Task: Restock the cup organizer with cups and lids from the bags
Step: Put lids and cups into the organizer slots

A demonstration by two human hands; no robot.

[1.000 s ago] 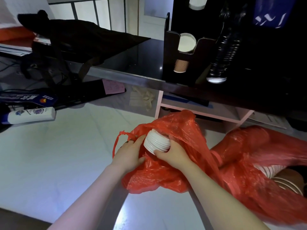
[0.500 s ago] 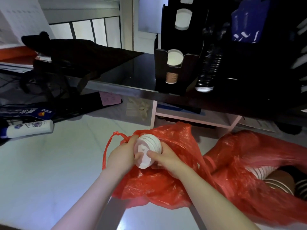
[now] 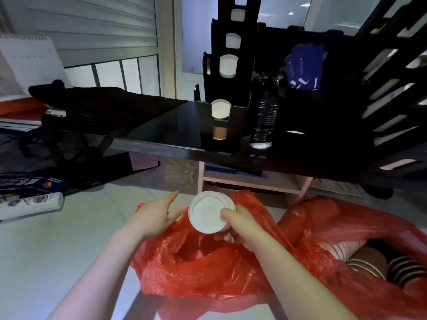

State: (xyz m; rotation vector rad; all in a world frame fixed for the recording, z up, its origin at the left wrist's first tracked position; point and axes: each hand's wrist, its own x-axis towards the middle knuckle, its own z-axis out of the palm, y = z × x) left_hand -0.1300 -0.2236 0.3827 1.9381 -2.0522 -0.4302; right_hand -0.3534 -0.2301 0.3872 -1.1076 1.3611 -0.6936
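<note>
One stack of lids (image 3: 209, 212) is gripped in the right hand (image 3: 240, 225) just above the red bag (image 3: 196, 269), left hand (image 3: 157, 215) loose & empty beside it, so I'd steady the stack w/ both hands en route to the organizer (image 3: 221, 88).

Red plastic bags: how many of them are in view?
2. The near red bag lies beneath the right hand holding the lids; the far-right red bag lies beside it, with striped cups inside. Others may be hidden.

Raised lid stack (image 3: 211, 212) clear of bag (image 3: 196, 262); left hand (image 3: 154, 215) opened.
</note>
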